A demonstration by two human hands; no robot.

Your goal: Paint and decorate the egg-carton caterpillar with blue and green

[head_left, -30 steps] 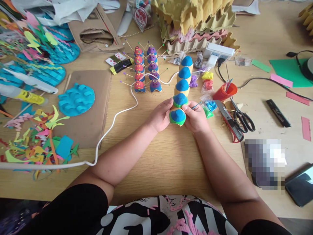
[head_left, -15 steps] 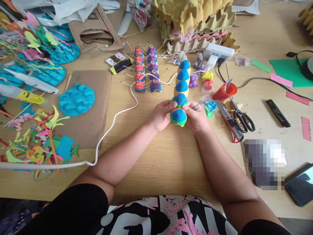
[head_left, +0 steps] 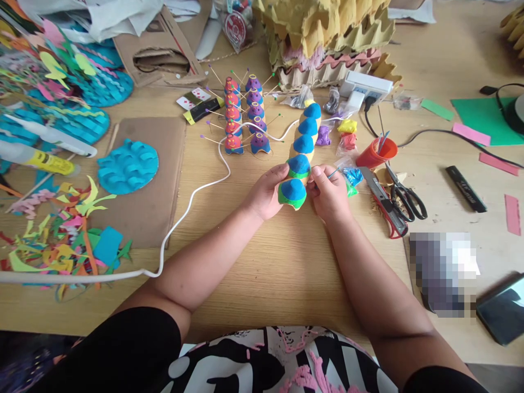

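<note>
A strip of egg carton cups, capped in blue clay with green around the nearest two, slants away from me above the table. My left hand is closed around the near end from the left, its thumb by the second cup. Just right of the strip, my right hand is pinched, with a thin blue stick poking out past its fingers. Whether its fingertips touch the strip is hard to tell. Behind it lie small bags of blue clay and green clay.
Red and purple clay caterpillars with pins stand behind the left hand. A white cable crosses the table. To the right are an orange cup, a box cutter and scissors. Stacked egg trays sit at the back.
The strip's near end has swung left and tilted, showing more green on its right side. My right hand has come off the near cups and moved slightly right.
</note>
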